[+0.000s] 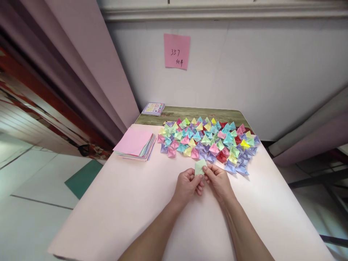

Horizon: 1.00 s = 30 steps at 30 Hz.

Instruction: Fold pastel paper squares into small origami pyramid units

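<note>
A small folded piece of pale green paper is pinched between my two hands, just above the pink table surface. My left hand grips its lower left part with thumb and curled fingers. On the right side, my right hand presses thumb against fingers on the paper's edge. Right behind the hands spread several folded paper boats in blue, pink, yellow, green, purple and red, packed closely together.
A stack of coloured paper sheets lies at the table's left. Behind it, a small printed packet rests at the back. A pink note hangs on the wall. One green sheet lies on the floor at left. Curtains flank the table.
</note>
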### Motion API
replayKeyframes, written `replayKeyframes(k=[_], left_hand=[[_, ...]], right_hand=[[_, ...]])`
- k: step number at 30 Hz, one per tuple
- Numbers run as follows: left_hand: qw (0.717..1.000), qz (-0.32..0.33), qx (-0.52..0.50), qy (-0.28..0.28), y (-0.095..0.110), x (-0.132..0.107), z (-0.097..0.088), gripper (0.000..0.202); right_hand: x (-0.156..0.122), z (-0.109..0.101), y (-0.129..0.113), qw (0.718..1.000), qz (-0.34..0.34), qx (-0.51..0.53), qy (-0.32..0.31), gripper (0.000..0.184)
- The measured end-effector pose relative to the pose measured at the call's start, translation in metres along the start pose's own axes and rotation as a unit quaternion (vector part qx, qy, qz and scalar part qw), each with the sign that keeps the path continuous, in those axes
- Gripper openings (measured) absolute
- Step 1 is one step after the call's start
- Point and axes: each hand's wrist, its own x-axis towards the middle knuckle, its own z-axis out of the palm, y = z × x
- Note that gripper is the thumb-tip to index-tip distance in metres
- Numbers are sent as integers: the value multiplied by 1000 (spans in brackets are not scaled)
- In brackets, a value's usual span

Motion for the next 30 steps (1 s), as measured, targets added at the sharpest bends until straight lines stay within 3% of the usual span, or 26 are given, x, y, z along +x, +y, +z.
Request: replayKeyframes(k=[2,5,9,13,18,20,25,30], left_hand=[[999,-14,-35,-16,2,0,0,45],[987,-86,-128,-52,7,-1,-2,52],[960,-173,-179,-128,12,-2,-10,37],[948,-183,-212,-153,12,-3,-14,24],[945,-180,-230,-145,11,-3,-13,22],[955,-155,-219,-125,10,-3,-12,24],[985,-50,-164,10,11,-2,-7,28],[991,-18,-117,61,8,-1,-5,30]], right_hand=[[0,-1,-2,1000,-14,5,7,40],[-1,-1,-5,999,-23,41,-5,37],[-4,3,-7,993,1,105,-49,37],[-7,6,-7,982,47,144,-111,38],[-6,5,-6,988,5,122,-97,30],[-4,4,-5,990,-2,123,-69,34],[-3,0,-5,994,-78,57,56,30],[-6,0,-7,982,-160,-66,78,20]])
